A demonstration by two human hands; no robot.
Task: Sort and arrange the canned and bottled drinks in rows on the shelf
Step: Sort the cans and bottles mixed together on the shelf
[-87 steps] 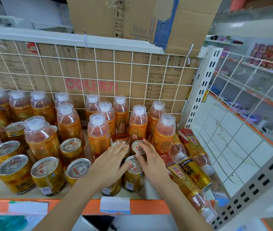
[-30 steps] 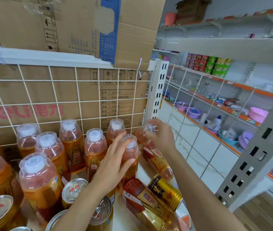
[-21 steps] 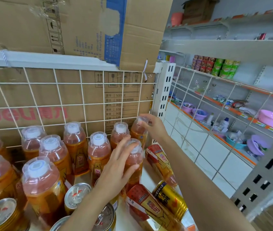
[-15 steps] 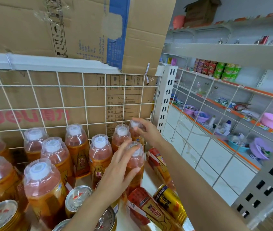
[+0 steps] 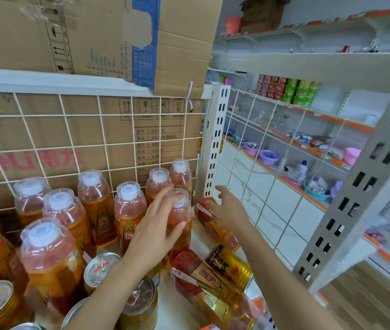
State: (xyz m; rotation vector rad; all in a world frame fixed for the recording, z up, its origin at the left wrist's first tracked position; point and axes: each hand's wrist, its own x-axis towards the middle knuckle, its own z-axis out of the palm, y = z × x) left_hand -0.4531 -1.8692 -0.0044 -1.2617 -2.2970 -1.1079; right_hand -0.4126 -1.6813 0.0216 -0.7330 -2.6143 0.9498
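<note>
**Hands.** Left hand point(image 5: 158, 225): fingers straight and spread, pressed flat on the near side of an upright bottle point(image 5: 184, 210), steadying it, with nothing clamped. Right hand point(image 5: 228, 211): fingers apart and loosely extended over the far end of a lying bottle point(image 5: 209, 221). They are not closed round it, and fingertip contact is unclear.

**Positions.** The lying bottle is just right of the left fingertips and runs back toward the post point(image 5: 215, 139). A corner bottle point(image 5: 180, 173) stands just beyond those fingertips. Under the right forearm a front bottle point(image 5: 201, 279) and a can point(image 5: 230, 263) lie on their sides on the shelf point(image 5: 177, 308).

**Step in hand (judged).** The lying bottle is to be stood up and set into the row.

**Recommendation.**
- Wrap the right fingers fully round the bottle's body before lifting.
- Raise it clear of the shelf, tip it upright, and set it down beside the steadied bottle.
- Keep the left palm in place so the neighbouring bottles do not topple.
- Keep the forearm high, as the can may roll if brushed.
</note>
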